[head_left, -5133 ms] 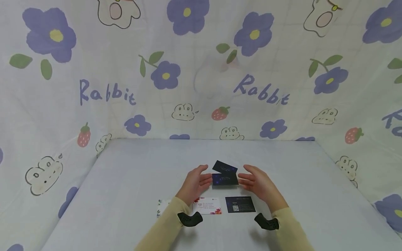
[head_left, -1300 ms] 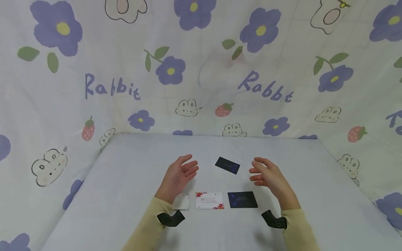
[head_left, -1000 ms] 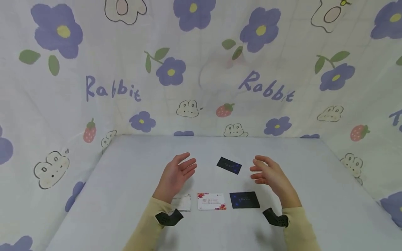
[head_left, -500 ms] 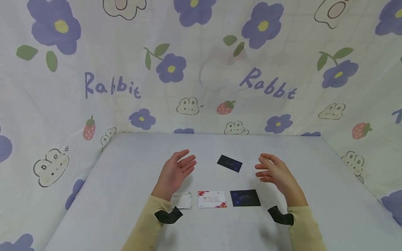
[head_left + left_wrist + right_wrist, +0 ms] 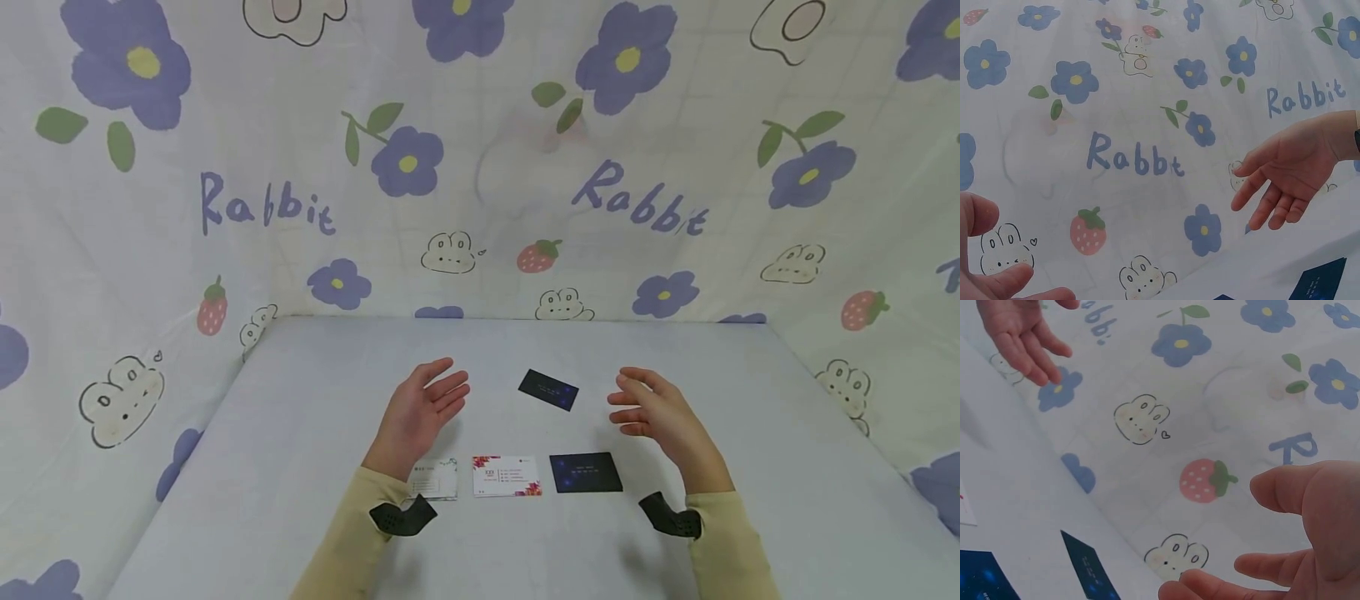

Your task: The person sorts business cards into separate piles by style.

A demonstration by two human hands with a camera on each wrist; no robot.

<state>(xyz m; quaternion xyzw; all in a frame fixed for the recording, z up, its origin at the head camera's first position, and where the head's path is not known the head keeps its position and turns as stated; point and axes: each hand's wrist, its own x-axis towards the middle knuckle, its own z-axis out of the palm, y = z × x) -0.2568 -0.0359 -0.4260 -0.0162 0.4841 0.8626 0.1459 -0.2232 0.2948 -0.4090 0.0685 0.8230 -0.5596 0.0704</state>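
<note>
My left hand point(image 5: 416, 412) hovers above the table left of centre, fingers extended and palm turned inward, holding nothing. Opposite it, my right hand point(image 5: 663, 421) is raised with relaxed fingers and nothing in its grasp. Between and beyond the hands, a dark business card point(image 5: 548, 390) with blue spots lies at a slant. Nearer, three spots hold cards in a row: a white card with green leaves point(image 5: 437, 479), partly hidden by my left wrist, a white card with red flowers point(image 5: 506, 476), and a dark blue-spotted card point(image 5: 586, 472). In the right wrist view, the slanted dark card point(image 5: 1090, 565) also shows.
A white-covered table point(image 5: 300, 375) carries the cards. Behind it and along both sides hangs a pale curtain point(image 5: 495, 150) printed with purple flowers, rabbits and strawberries. Black straps point(image 5: 403, 517) sit on both wrists, over light yellow sleeves.
Five seconds ago both hands held a dark card by its sides; a blue-spotted face now shows at front right where a QR-code face was. The hands have since spread apart, lately almost still.
</note>
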